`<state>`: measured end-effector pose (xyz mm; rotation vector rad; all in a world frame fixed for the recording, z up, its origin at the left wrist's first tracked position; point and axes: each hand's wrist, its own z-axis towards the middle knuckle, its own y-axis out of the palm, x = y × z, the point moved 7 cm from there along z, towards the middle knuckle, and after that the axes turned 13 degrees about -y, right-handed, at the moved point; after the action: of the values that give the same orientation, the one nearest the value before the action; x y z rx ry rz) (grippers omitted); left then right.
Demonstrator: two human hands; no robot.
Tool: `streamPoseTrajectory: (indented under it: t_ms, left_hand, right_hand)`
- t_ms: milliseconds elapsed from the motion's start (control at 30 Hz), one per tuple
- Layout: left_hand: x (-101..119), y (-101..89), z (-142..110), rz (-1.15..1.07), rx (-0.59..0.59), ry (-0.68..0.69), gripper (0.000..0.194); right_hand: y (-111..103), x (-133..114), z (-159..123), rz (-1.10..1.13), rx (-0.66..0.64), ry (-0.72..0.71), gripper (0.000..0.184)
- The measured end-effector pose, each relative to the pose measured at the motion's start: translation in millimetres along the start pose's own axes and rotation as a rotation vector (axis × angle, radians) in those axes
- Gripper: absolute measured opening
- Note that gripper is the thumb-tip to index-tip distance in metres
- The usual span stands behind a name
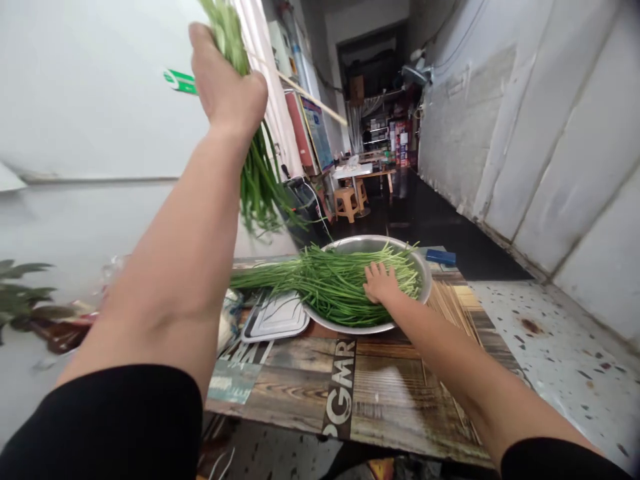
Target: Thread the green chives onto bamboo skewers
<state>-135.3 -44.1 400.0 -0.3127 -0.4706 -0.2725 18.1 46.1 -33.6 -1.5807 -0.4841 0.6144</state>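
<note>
My left hand [225, 83] is raised high at the upper left, closed round a bunch of green chives [257, 180] whose ends hang down below the fist. My right hand [381, 281] reaches forward with its fingers spread, resting on a pile of chives [330, 283] that lies in and over the left rim of a round metal basin [373, 244]. The basin stands on a low wooden table [380, 387] printed with letters.
A white rectangular tray [277, 317] lies left of the basin. Thin bamboo skewers [453, 308] lie to its right, and a blue object [441, 257] behind it. A white wall is on the left, dark leaves [20, 293] at far left, stools [347, 200] down the corridor.
</note>
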Motion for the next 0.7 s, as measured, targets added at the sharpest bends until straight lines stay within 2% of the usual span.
streamPoseTrajectory:
  t_ms: [100,200,267,367,500,600,700]
  left_hand:
    - [-32,-21.5,-2,0.333,0.005,0.005,0.047]
    - [-80,-25.2,-13,0.643,-0.143,0.106,0.050]
    - [-117,-20.7,-28,0.799,-0.267,0.204,0.048]
    - [-176,-5.6,-55,0.943,-0.480,0.284,0.038]
    - [-246,20.0,-93,1.042,-0.673,0.308,0.034]
    - [-285,42.4,-121,1.041,-0.800,0.309,0.035]
    - [-313,67.5,-148,1.007,-0.909,0.238,0.037]
  right_hand:
    - [0,2,1,-0.021,0.000,-0.005,0.062]
    - [0,3,2,-0.039,0.008,-0.006,0.061]
    - [0,4,2,-0.056,0.009,-0.007,0.061]
    - [0,6,1,-0.101,0.017,-0.026,0.060]
    - [2,13,0,-0.189,0.008,-0.036,0.060]
    - [6,19,0,-0.245,0.008,-0.038,0.060]
    - [9,24,0,-0.278,0.031,-0.041,0.061]
